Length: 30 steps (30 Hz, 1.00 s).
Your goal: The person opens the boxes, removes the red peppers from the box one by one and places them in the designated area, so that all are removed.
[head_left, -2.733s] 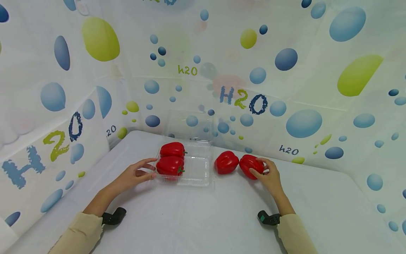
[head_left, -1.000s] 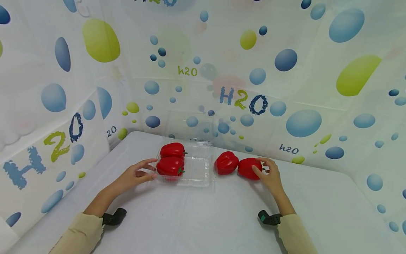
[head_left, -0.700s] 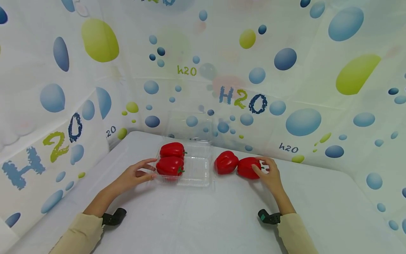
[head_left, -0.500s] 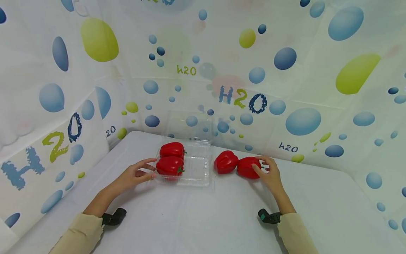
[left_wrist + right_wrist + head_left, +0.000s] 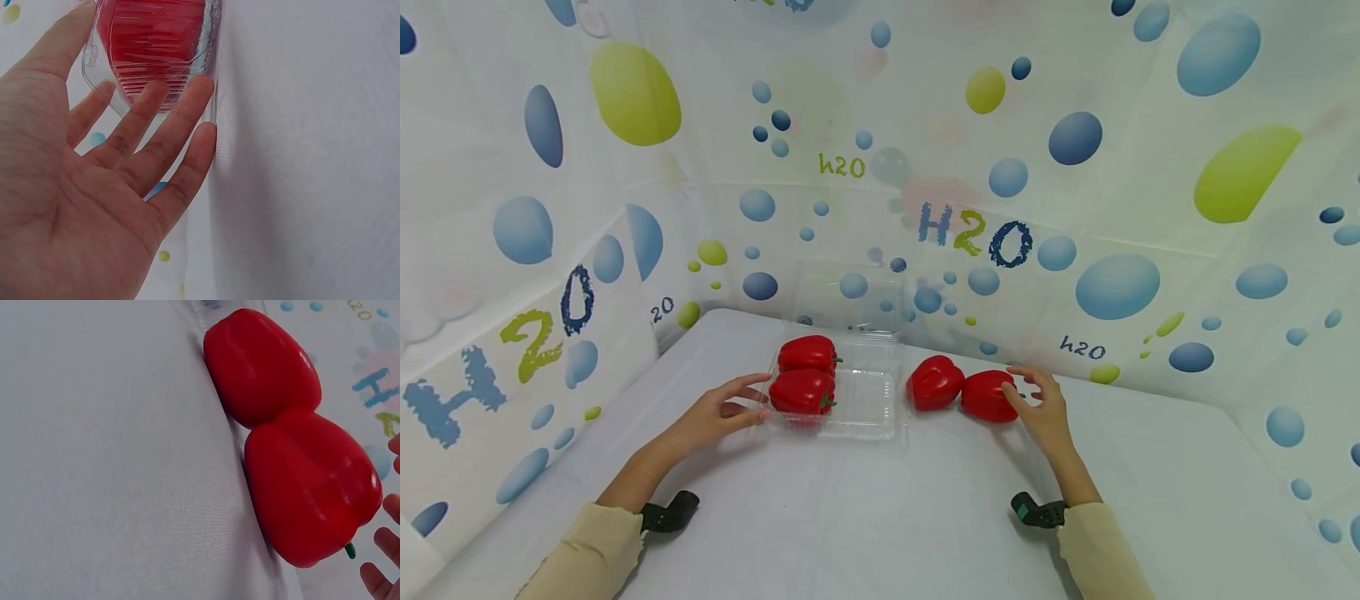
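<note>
A clear plastic clamshell box (image 5: 867, 432) stands on the table with its lid (image 5: 850, 292) raised at the back. Two red bell peppers, a rear one (image 5: 806, 354) and a front one (image 5: 801, 392), lie in its left half, stems to the right. My left hand (image 5: 718, 411) rests its fingertips against the box's left wall, fingers extended in the left wrist view. Right of the box, two more red bell peppers, a left one (image 5: 935, 383) and a right one (image 5: 987, 397), lie side by side, touching. My right hand (image 5: 1043, 412), fingers spread, is beside the right pepper's green stem (image 5: 350, 550).
A white cloth covers the table (image 5: 850, 517). Behind and to the left hangs a white sheet (image 5: 715, 100) printed with blue and green dots. Dark wrist cameras sit on the left wrist (image 5: 670, 512) and the right wrist (image 5: 1037, 510).
The rightmost pepper has been turned so its stem points right, and it sits slightly further left against its neighbour. My right hand has let go and drawn back to the right. The left hand stays put.
</note>
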{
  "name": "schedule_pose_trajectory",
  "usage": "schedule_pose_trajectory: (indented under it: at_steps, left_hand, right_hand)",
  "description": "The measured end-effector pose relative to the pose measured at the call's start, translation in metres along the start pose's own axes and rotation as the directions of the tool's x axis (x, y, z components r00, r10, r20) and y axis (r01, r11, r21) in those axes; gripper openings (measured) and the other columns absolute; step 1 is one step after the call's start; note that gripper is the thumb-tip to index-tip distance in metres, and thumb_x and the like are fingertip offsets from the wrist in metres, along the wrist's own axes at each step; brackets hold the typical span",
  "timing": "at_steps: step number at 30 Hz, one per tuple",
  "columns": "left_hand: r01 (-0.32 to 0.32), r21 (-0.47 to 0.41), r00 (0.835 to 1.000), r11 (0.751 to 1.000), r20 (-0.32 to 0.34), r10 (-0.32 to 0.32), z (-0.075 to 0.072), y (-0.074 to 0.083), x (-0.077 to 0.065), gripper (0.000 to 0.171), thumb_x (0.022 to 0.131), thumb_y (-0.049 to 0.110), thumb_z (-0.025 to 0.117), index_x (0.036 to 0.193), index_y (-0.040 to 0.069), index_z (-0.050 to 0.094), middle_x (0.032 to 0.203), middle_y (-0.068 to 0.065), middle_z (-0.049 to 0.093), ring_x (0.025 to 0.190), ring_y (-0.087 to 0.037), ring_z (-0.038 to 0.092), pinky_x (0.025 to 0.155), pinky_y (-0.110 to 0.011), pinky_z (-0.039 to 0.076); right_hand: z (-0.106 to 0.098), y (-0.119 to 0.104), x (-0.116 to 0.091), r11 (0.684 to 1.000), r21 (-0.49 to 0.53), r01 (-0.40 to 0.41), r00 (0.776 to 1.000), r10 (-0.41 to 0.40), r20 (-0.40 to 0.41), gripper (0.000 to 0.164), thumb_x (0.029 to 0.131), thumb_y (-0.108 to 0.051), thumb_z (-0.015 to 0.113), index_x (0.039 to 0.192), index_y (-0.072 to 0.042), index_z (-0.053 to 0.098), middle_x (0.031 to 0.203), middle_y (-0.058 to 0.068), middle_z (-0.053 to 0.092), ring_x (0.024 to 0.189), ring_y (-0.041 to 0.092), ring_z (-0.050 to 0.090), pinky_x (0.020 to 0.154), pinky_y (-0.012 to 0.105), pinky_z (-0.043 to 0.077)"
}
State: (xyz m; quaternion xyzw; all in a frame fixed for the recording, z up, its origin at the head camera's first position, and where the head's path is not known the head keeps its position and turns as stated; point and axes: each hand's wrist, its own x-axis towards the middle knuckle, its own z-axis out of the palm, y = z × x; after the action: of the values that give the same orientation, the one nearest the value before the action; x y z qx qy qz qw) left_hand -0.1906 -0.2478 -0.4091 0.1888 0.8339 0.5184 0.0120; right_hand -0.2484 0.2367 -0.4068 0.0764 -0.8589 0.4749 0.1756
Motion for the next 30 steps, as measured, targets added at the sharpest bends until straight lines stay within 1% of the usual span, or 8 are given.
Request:
schedule_pose_trajectory:
  at_steps: [5, 10, 15, 20, 24, 30]
  left_hand:
    - [-0.012, 0.003, 1.000, 1.000, -0.005, 0.012, 0.0000, -0.0016, 0.0003, 0.060, 0.093, 0.012, 0.066, 0.144, -0.001, 0.039, 0.120, -0.028, 0.058, 0.098, -0.033, 0.068, 0.082, -0.034, 0.058]
    - [-0.017, 0.010, 1.000, 1.000, -0.008, 0.017, 0.0003, -0.0008, 0.0001, 0.060, 0.092, 0.012, 0.066, 0.145, -0.001, 0.039, 0.120, -0.028, 0.058, 0.098, -0.033, 0.068, 0.082, -0.034, 0.058]
    - [-0.017, 0.011, 1.000, 1.000, -0.007, 0.017, 0.0004, -0.0005, 0.0001, 0.060, 0.092, 0.012, 0.066, 0.145, -0.001, 0.039, 0.120, -0.028, 0.058, 0.098, -0.033, 0.068, 0.082, -0.034, 0.058]
    - [-0.011, 0.015, 1.000, 1.000, -0.004, 0.011, 0.0003, -0.0012, 0.0001, 0.060, 0.093, 0.013, 0.066, 0.145, 0.000, 0.039, 0.120, -0.028, 0.058, 0.098, -0.032, 0.067, 0.082, -0.034, 0.058]
    - [0.003, 0.023, 1.000, 1.000, -0.007, -0.003, 0.0002, -0.0017, 0.0002, 0.060, 0.093, 0.015, 0.066, 0.145, 0.001, 0.039, 0.121, -0.027, 0.058, 0.099, -0.032, 0.067, 0.083, -0.034, 0.058]
    - [-0.006, 0.021, 1.000, 1.000, -0.002, 0.006, -0.0002, -0.0020, 0.0006, 0.061, 0.093, 0.015, 0.066, 0.145, 0.000, 0.038, 0.121, -0.027, 0.058, 0.100, -0.034, 0.067, 0.083, -0.035, 0.058]
  right_hand:
    - [-0.0003, -0.0012, 0.0004, 1.000, 0.004, 0.005, 1.000, -0.005, -0.002, 0.037, 0.093, -0.018, 0.065, 0.127, -0.005, 0.058, 0.132, 0.017, 0.051, 0.121, 0.032, 0.042, 0.100, 0.055, 0.041]
    - [-0.0007, -0.0029, 0.0008, 1.000, 0.009, 0.017, 1.000, -0.017, -0.008, 0.036, 0.093, -0.018, 0.066, 0.126, -0.005, 0.059, 0.133, 0.017, 0.052, 0.121, 0.032, 0.043, 0.100, 0.054, 0.041]
    - [-0.0007, -0.0049, 0.0014, 0.999, 0.016, 0.032, 0.999, -0.032, -0.003, 0.036, 0.094, -0.018, 0.065, 0.126, -0.004, 0.058, 0.133, 0.017, 0.051, 0.122, 0.036, 0.043, 0.100, 0.057, 0.041]
    - [-0.0001, -0.0058, 0.0016, 0.999, 0.016, 0.050, 0.999, -0.050, -0.002, 0.035, 0.093, -0.015, 0.065, 0.126, -0.004, 0.058, 0.133, 0.017, 0.051, 0.122, 0.038, 0.043, 0.100, 0.056, 0.041]
    - [0.0007, -0.0071, 0.0016, 0.998, 0.015, 0.057, 0.998, -0.057, -0.009, 0.036, 0.093, -0.014, 0.064, 0.126, -0.003, 0.058, 0.133, 0.018, 0.052, 0.121, 0.037, 0.044, 0.099, 0.056, 0.042]
    - [0.0012, -0.0087, 0.0010, 0.997, 0.020, 0.080, 0.997, -0.079, -0.017, 0.033, 0.093, -0.013, 0.064, 0.124, -0.002, 0.059, 0.132, 0.018, 0.053, 0.118, 0.033, 0.045, 0.098, 0.058, 0.043]
